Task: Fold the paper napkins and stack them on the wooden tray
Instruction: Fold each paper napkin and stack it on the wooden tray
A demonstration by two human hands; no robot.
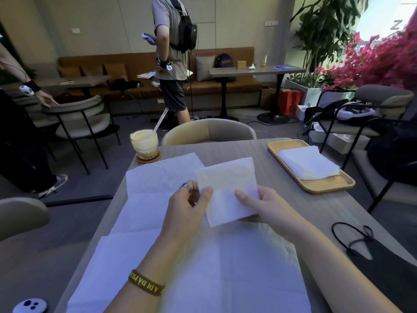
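Holds one folded napkin (226,192) up off the table (316,211) in both hands, above the unfolded napkins (158,188). Pinches its left edge with the left hand (187,208) — thumb on top, fingers curled behind. Pinches its right side with the right hand (261,206), thumb flat on the top face, fingers underneath and mostly hidden. Grips both sides probably to hold the fold lined up and stop the thin paper flopping open. Looks folded to about the same shape as the stack (309,164) on the wooden tray (327,186), so likely ready to go right and land on top; may need one last crease — cannot tell. Has the tray at the table's far right, on the right hand's side, stack toward its far end, bare wood at the near end. Has the unfolded napkins spread flat below and left of the hands, handy for the next pick. Has drink (144,143) at far left corner and black face mask (383,263) at near right, both off the paper.
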